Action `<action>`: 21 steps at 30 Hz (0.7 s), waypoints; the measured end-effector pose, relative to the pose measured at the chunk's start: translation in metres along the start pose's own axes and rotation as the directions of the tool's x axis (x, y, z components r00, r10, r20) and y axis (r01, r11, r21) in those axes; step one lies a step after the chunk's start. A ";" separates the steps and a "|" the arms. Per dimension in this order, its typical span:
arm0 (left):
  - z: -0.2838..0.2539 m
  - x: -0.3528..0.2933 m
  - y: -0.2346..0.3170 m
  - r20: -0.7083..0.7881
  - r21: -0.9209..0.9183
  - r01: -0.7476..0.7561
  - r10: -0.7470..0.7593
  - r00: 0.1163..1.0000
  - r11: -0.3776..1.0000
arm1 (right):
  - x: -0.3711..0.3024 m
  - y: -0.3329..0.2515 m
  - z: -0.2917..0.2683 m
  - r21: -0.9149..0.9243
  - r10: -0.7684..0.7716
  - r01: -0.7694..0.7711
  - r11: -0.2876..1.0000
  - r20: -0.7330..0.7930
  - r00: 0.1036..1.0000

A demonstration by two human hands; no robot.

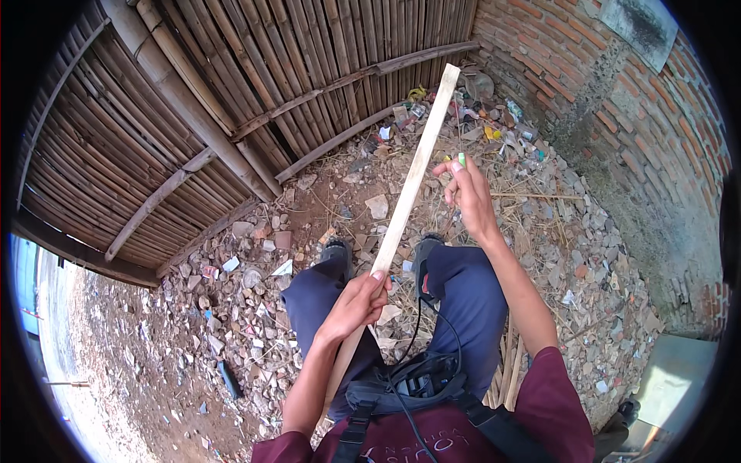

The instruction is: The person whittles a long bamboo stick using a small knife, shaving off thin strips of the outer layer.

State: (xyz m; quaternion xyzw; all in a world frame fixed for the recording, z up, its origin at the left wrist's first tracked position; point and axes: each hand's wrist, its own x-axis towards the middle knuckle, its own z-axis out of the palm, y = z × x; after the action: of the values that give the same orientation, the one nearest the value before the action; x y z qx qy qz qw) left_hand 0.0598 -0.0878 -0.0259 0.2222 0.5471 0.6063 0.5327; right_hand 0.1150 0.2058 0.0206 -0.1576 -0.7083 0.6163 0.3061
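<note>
My left hand (356, 306) is wrapped round the lower part of a long, pale wooden slat (417, 164). The slat slants up and away between my knees, its far end pointing toward the corner of the fence and wall. To the right of the slat, apart from it, my right hand (468, 197) is raised with its fingers curled. A small bright green piece (461, 160) shows at the thumb and fingertips of that hand. A thin dark line seems to run up from it; its kind is too small to make out.
A bamboo fence (309, 58) stands ahead and left, a brick wall (552, 58) to the right. Rubble and litter (255, 270) cover the ground. More wooden strips (511, 366) lie by my right thigh. A black cable (417, 328) hangs from the pouch at my waist. Another person's foot (629, 411) shows lower right.
</note>
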 end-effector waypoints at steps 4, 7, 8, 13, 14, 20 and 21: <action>-0.001 0.005 0.006 -0.131 0.025 -0.008 0.011 0.991 1.000 | -0.022 0.004 -0.006 -0.367 -0.153 0.214 0.905 0.188 0.970; 0.002 0.013 0.015 -0.167 0.022 -0.051 0.054 0.984 0.998 | -0.047 -0.004 0.010 -0.594 -0.240 0.473 0.651 0.430 0.870; 0.004 0.016 0.021 -0.165 0.023 -0.050 0.053 0.985 0.998 | -0.052 -0.001 0.013 -0.595 -0.240 0.472 0.650 0.429 0.871; 0.010 0.022 0.022 -0.158 0.164 -0.127 0.153 0.975 0.978 | -0.065 0.008 0.030 -0.573 -0.205 0.539 0.618 0.544 0.814; 0.007 0.024 0.017 -0.161 0.164 -0.125 0.152 0.975 0.979 | -0.066 0.009 0.032 -0.545 -0.211 0.549 0.634 0.561 0.801; 0.004 0.026 0.006 -0.165 0.157 -0.178 0.203 0.965 0.971 | -0.070 0.012 0.036 -0.532 -0.198 0.591 0.606 0.619 0.760; 0.003 0.026 0.006 -0.183 0.179 -0.176 0.208 0.961 0.968 | -0.070 0.012 0.036 -0.545 -0.186 0.587 0.599 0.618 0.764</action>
State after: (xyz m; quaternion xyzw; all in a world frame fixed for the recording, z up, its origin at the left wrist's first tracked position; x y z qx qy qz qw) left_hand 0.0515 -0.0625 -0.0279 0.2544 0.6208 0.6284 0.3936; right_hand 0.1445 0.1382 -0.0093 0.0661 -0.9594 0.2250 0.1568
